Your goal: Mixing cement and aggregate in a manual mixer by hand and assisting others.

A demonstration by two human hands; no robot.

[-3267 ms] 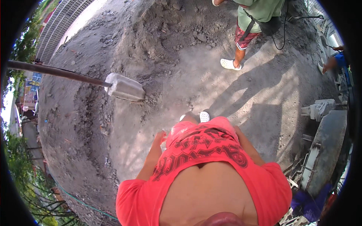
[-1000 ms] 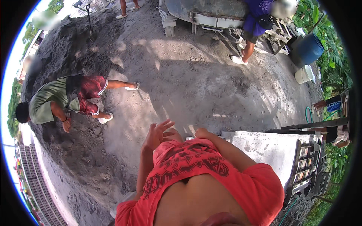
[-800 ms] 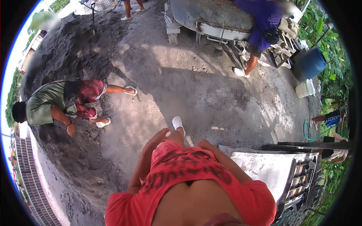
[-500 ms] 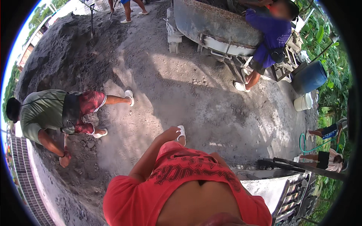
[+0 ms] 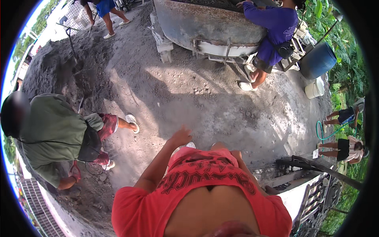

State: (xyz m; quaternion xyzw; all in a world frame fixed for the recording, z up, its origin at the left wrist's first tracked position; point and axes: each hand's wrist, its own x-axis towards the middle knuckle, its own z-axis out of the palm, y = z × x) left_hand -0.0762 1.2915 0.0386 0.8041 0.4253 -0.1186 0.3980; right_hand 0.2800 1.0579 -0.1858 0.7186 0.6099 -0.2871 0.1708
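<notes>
My left hand (image 5: 182, 136) hangs in front of my red shirt (image 5: 209, 170), over the grey dirt ground (image 5: 177, 106). Its fingers stretch forward, apart from one another, and nothing shows in them. My right hand (image 5: 236, 155) is at the right side of my waist, mostly hidden by the shirt, so its fingers do not show. A pale shoe (image 5: 190, 145) on my foot shows just beyond the left hand. Neither hand touches a tool that I can see.
At the left a person in a green shirt (image 5: 59, 130) grips a red handle (image 5: 75, 170). Ahead stands a large rusty metal tub (image 5: 209, 27), with a person in purple (image 5: 276, 31) leaning on it. A shovel (image 5: 72, 45) stands in the dirt pile. At right are a blue drum (image 5: 319, 61) and white bucket (image 5: 314, 88).
My left hand has swung forward and its fingers show more plainly. The person in green appears larger and more upright. The tub has shifted left in view.
</notes>
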